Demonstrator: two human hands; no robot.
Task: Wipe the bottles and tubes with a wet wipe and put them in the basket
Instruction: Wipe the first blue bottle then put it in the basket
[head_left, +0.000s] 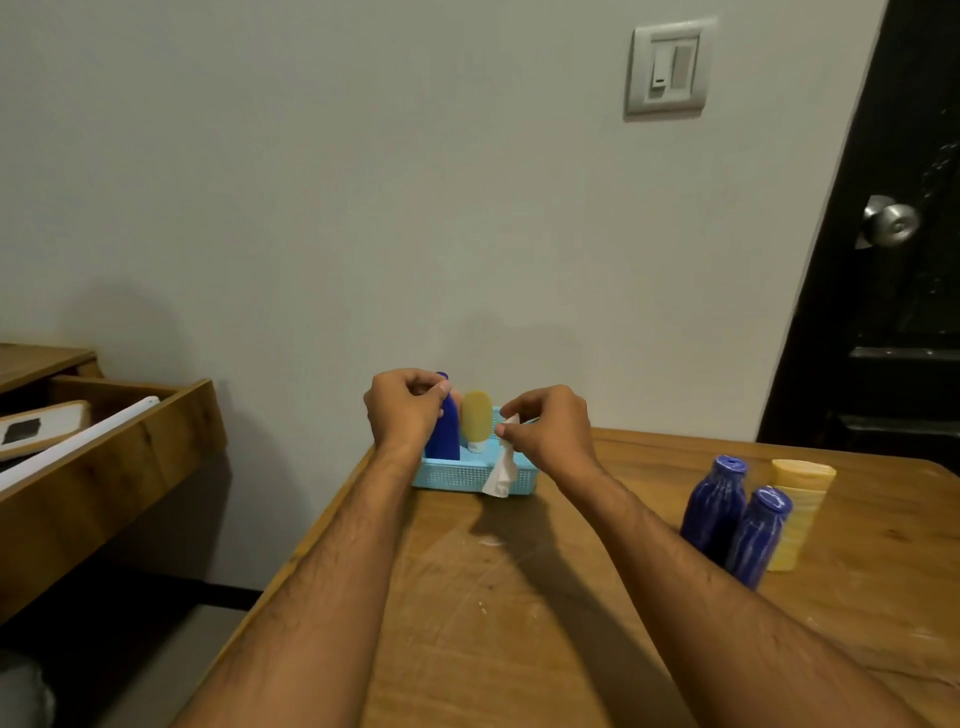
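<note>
A light blue perforated basket (457, 475) stands at the table's far edge by the wall. In it a dark blue bottle (445, 434) stands upright, with my left hand (402, 410) gripping its top. Beside it in the basket is a yellow tube (476, 423), cap down. My right hand (545, 428) pinches a white wet wipe (501, 473) that hangs over the basket's front wall. To the right on the table stand two blue bottles (714, 506) (757, 538) streaked with white and a yellow tube (795, 514).
The wooden table (519, 597) fills the lower middle and right. An open wooden drawer (104, 447) with flat white items juts out at the left. A black door (883, 260) with a metal knob is at the right, and a wall switch (667, 67) is above.
</note>
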